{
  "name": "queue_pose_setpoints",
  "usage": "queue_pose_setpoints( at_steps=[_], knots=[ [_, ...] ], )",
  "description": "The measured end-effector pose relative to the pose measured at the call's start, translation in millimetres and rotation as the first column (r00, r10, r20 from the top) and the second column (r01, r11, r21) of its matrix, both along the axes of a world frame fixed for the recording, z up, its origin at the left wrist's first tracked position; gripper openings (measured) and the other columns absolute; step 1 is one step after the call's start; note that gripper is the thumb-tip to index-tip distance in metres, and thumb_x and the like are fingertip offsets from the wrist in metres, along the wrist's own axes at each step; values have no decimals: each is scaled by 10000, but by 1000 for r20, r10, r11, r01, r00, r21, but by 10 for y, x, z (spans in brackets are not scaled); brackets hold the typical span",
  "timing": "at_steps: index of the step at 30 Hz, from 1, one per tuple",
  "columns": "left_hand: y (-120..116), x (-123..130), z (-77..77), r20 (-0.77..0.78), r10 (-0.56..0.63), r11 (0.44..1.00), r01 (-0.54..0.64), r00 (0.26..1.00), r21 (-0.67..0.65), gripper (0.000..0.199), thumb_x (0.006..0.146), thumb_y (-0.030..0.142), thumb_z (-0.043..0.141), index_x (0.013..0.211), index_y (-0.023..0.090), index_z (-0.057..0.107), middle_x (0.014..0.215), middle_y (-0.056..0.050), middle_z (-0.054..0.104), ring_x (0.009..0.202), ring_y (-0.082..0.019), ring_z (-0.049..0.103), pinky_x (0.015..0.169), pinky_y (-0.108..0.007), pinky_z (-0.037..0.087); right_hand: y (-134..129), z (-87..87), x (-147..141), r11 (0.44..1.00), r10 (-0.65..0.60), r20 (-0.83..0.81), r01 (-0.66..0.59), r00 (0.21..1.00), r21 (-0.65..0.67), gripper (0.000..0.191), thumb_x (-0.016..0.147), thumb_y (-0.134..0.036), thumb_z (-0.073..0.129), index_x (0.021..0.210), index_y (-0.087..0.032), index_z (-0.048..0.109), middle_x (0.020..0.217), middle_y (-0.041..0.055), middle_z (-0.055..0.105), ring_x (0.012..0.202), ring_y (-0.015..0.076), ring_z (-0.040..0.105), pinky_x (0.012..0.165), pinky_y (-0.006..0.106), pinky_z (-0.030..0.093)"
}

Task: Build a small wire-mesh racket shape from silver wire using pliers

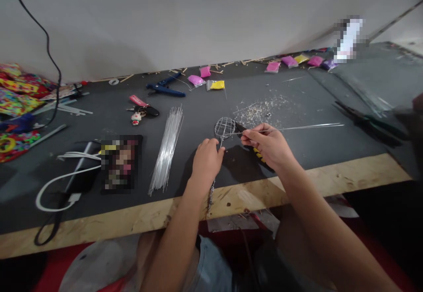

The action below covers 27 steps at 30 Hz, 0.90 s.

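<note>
From the head view, the left hand (207,162) pinches the stem of a small round silvery wire-mesh piece (225,126), whose head stands just beyond the fingertips above the dark grey tabletop (188,124). A twisted length of wire shows below that hand, by the pale wooden edge (291,186). The right hand (267,144) has thumb and fingers closed on long thin silvery wires (310,126) reaching out to the right. Black pliers with yellow-marked grips (258,154) sit beneath it, partly hidden — whether any fingers hold them, I cannot tell.

Pale clippings (264,109) litter the space behind the mesh piece. A bundle of straight silvery wires (167,151) lies to the left; farther back are a blue-handled hand tool (167,88) and a yellow packet (217,85). Dark green-handled pliers (366,122) rest well to the right, apart from both hands.
</note>
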<state>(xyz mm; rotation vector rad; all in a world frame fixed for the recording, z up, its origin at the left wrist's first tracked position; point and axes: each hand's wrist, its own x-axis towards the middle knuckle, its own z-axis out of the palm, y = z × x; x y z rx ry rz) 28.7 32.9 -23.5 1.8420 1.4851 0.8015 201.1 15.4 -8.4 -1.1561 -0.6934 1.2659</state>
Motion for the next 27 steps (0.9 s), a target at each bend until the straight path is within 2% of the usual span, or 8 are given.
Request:
queue_pose_setpoints(
  at_steps=[1, 5, 8, 12, 16, 20, 23, 27],
  knots=[
    [-5, 9, 14, -40, -14, 1000, 14, 999, -2, 31, 721, 218, 613, 709, 195, 596, 707, -46, 546, 769, -220, 528, 844, -341, 366, 10, 1, 6, 1000, -8, -4, 8, 1000, 9, 251, 612, -244, 774, 644, -180, 534, 609, -8, 663, 617, 128, 659, 638, 265, 553],
    [-36, -2, 55, -80, 3, 1000, -4, 997, -15, 159, 735, 162, 546, 582, 203, 533, 616, -36, 527, 696, -210, 539, 754, -316, 370, 44, 8, 20, 999, -34, -9, 34, 999, 40, 249, 607, -242, 776, 643, -182, 536, 602, -11, 652, 624, 133, 661, 648, 276, 557],
    [-60, -61, 57, 11, 60, 996, -59, 998, -64, 154, 728, 192, 558, 579, 208, 521, 566, -22, 524, 621, -191, 530, 661, -292, 362, 43, 40, 10, 998, -35, -10, 36, 999, 55, 246, 615, -244, 770, 642, -186, 532, 613, -11, 650, 633, 135, 661, 648, 279, 558],
    [-105, -124, 63, 226, 65, 973, -12, 972, -232, 101, 796, 290, 501, 731, 215, 515, 621, -6, 583, 482, -128, 497, 487, -236, 331, 3, 108, -43, 997, -8, -22, 9, 1000, 76, 233, 635, -239, 755, 643, -193, 527, 648, -13, 650, 656, 133, 658, 628, 269, 556],
    [-180, -68, 128, 539, 171, 941, 25, 824, -337, 109, 828, 331, 476, 823, 225, 456, 637, 34, 545, 393, -67, 416, 372, -183, 259, -41, 137, -141, 994, 51, -50, -46, 997, 96, 228, 653, -234, 745, 636, -195, 521, 645, -18, 644, 658, 129, 654, 608, 259, 549],
    [-264, 26, 218, 705, 266, 920, 43, 658, -388, 112, 823, 300, 507, 897, 218, 493, 577, 66, 430, 382, -33, 325, 356, -155, 208, -65, 129, -234, 992, 82, -38, -77, 996, 104, 213, 664, -245, 735, 642, -194, 530, 651, -19, 638, 669, 133, 654, 611, 266, 547],
    [-319, 56, 254, 750, 266, 920, 73, 606, -385, 167, 827, 308, 514, 979, 237, 525, 573, 69, 415, 387, -30, 317, 351, -148, 211, -72, 129, -271, 991, 80, -29, -77, 996, 112, 207, 667, -244, 731, 635, -192, 533, 656, -17, 632, 677, 135, 651, 611, 270, 544],
    [-365, 58, 274, 775, 255, 930, 73, 578, -360, 180, 811, 303, 540, 977, 234, 549, 670, 36, 529, 418, -44, 403, 326, -153, 284, -77, 142, -295, 989, 94, -25, -91, 995, 116, 201, 674, -226, 726, 638, -190, 531, 662, -13, 643, 669, 131, 652, 604, 264, 540]
  ],
)
